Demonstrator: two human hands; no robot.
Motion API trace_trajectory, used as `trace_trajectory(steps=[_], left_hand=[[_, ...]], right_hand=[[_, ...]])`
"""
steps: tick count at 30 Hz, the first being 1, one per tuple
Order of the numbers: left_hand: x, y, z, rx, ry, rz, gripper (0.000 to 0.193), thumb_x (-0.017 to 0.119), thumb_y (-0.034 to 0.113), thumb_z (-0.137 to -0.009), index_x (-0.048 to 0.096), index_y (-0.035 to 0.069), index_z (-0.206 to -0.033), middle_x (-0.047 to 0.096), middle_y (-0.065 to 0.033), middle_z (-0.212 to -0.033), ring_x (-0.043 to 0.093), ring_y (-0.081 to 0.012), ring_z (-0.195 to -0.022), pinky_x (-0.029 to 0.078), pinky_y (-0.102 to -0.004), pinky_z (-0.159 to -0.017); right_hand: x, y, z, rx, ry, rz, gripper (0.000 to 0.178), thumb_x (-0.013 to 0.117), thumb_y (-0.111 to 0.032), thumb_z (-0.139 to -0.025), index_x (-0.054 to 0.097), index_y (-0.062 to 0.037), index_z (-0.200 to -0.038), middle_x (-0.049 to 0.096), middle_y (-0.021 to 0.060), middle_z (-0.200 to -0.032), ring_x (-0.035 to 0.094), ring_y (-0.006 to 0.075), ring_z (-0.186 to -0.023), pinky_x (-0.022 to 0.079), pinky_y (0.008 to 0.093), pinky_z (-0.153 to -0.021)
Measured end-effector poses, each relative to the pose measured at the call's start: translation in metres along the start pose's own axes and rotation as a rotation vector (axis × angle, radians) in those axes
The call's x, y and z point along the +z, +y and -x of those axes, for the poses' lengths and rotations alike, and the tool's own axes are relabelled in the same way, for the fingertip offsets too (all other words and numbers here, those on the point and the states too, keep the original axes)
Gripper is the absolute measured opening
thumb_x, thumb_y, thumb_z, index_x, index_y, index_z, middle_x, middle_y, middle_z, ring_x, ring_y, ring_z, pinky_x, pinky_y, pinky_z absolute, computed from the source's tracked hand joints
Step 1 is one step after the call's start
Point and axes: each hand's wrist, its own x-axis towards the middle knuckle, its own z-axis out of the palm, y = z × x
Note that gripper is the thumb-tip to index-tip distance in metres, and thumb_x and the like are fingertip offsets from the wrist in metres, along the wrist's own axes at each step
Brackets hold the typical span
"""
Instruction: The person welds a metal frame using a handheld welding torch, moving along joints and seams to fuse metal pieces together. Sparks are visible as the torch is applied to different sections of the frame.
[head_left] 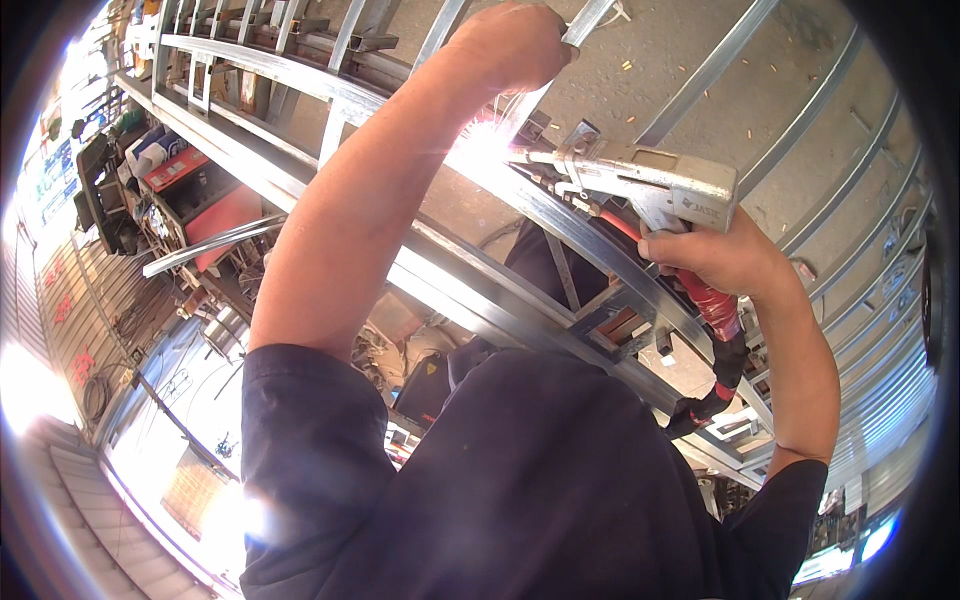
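Observation:
My right hand (720,250) is wrapped round the grip of a silver pistol-shaped welding gun (650,180). Its nozzle points left at a steel rail, where a bright white-pink arc (482,142) glares and washes out the joint. A red-wrapped cable (710,305) trails from the grip toward my body. Above the arc, my left hand (515,45) is closed on a square metal bar (585,25) that slants down to the rail. Most of those fingers are hidden behind the back of the hand.
A long metal frame (560,225) with several crossbars runs diagonally under my arms. More bars (710,70) curve away at the right over a concrete floor (640,80) with small scraps. At the left stands a red machine (205,205) near loose metal strips (215,242).

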Motion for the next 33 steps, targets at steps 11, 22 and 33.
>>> trace_trajectory(steps=[11,22,33], left_hand=[[0.024,-0.027,-0.005,-0.042,-0.043,0.072,0.040,0.056,0.035,-0.102,0.072,0.004,-0.121,0.073,-0.0155,-0.119,0.066,-0.0314,-0.116,0.051,-0.0463,-0.104],[-0.035,0.036,0.020,-0.240,0.020,0.120,0.035,0.062,0.029,-0.100,0.072,0.003,-0.122,0.074,-0.0176,-0.113,0.072,-0.0345,-0.101,0.057,-0.0450,-0.092],[-0.003,0.123,0.019,-0.212,0.249,0.318,0.048,0.069,0.041,-0.096,0.069,0.012,-0.135,0.078,-0.0183,-0.110,0.075,-0.0364,-0.103,0.058,-0.0440,-0.094]], right_hand=[[-0.004,0.005,0.002,0.028,-0.008,0.023,0.059,0.078,-0.010,-0.083,0.061,-0.0006,-0.139,0.072,0.0077,-0.104,0.068,0.0150,-0.085,0.059,0.0323,-0.076],[-0.008,0.003,0.012,0.064,-0.005,-0.011,0.066,0.079,-0.011,-0.082,0.059,-0.0025,-0.144,0.071,0.0064,-0.103,0.066,0.0138,-0.087,0.057,0.0317,-0.078],[-0.053,0.056,0.072,0.058,0.099,-0.007,0.057,0.086,-0.012,-0.076,0.066,-0.0022,-0.129,0.071,0.0060,-0.107,0.066,0.0160,-0.095,0.056,0.0332,-0.081]])
